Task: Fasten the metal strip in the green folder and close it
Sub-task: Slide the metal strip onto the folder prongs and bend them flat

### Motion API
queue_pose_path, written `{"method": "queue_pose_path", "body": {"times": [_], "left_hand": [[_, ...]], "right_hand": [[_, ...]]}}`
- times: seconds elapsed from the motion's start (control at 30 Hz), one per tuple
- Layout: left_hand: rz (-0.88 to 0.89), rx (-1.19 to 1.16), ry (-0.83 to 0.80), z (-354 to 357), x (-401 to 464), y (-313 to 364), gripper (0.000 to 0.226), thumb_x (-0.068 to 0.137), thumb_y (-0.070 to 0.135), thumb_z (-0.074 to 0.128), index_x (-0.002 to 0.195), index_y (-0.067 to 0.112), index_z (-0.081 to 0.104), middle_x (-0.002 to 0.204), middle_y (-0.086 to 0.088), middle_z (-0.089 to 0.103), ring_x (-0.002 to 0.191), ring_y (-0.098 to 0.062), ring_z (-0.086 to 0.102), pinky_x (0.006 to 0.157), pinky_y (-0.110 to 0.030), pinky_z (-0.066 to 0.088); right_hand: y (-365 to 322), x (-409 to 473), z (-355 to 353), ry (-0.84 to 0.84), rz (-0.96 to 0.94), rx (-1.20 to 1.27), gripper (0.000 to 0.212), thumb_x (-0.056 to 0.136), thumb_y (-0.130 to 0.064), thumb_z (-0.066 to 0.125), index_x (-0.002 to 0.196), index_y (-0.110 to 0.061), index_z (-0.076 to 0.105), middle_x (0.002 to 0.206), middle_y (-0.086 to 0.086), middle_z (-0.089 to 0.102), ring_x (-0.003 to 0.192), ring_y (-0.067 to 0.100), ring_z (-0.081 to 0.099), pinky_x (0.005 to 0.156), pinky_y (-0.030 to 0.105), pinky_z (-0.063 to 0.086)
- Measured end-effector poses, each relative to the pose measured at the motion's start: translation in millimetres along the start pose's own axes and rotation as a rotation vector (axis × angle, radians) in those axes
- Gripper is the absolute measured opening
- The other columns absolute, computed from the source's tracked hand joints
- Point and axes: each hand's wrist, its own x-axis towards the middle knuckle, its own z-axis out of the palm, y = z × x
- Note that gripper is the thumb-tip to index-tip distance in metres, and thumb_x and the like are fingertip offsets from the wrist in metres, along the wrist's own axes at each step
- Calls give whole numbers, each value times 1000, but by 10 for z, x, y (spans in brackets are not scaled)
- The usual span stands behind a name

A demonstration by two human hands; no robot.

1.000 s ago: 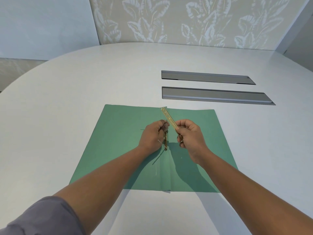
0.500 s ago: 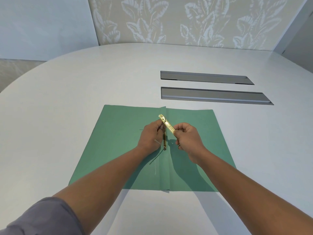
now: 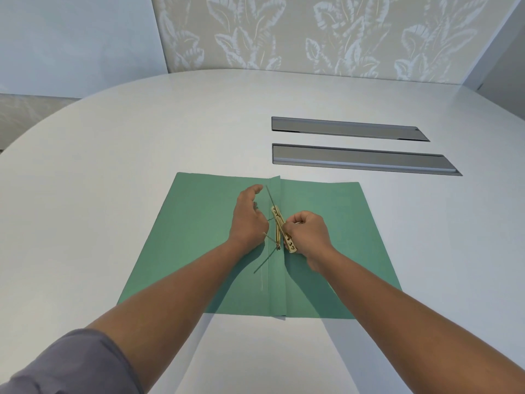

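The green folder (image 3: 199, 237) lies open and flat on the white table, its spine fold running toward me. A brass metal strip (image 3: 279, 223) lies slanted along the spine, and my right hand (image 3: 308, 236) is closed on its middle. A second brass piece (image 3: 277, 237) sits under it by the fold, with thin prongs sticking up on its far and near-left sides. My left hand (image 3: 247, 216) rests on the folder's left leaf beside the fold, fingers extended toward the far prong, holding nothing that I can see.
Two long grey recessed slots (image 3: 349, 129) (image 3: 363, 160) lie in the table (image 3: 113, 155) beyond the folder to the right. The table's rounded edge curves at the left and far side, with a patterned wall behind.
My right hand has lowered the brass strip from a raised tilt down onto the spine. My left hand has let go near the fastener and stretched its fingers forward.
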Motion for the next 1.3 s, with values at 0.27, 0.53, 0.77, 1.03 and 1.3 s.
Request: {"method": "queue_pose_path", "body": {"times": [0.27,0.53,0.77,1.03,1.3], "left_hand": [[114,93,22,-230,-10,68,27,89,5,59,107,26,57,113,6,56,107,-13,56,84,-21,45],[31,201,-676,-716,-191,258,30,79,5,72,93,32,71,75,21,72,65,2,68,62,-14,53],[106,68,-538,-506,-390,170,14,84,8,77,86,20,73,86,-3,77,83,-24,73,81,-38,57],[153,-75,-368,-298,-541,115,3,94,13,68,92,14,70,80,7,71,73,-6,61,74,-24,51],[78,-175,-234,-178,-568,90,9,99,10,59,94,13,67,87,-11,74,78,-22,67,75,-39,57]], "right_hand": [[41,8,-30,-34,-14,-46,9,82,-24,68,81,-15,70,81,11,77,61,18,68,57,34,58],[53,-5,-162,-173,13,72,8,88,-13,70,95,-12,67,79,8,70,56,12,64,59,32,60],[27,-167,-289,-261,103,160,28,83,2,73,108,-4,62,93,19,70,69,23,67,63,31,61],[53,-261,-314,-275,122,159,30,82,2,77,108,-4,64,86,18,73,66,19,69,61,27,59],[30,-271,-305,-276,145,152,30,81,0,78,108,-4,65,84,14,75,63,17,67,60,26,59]]}}
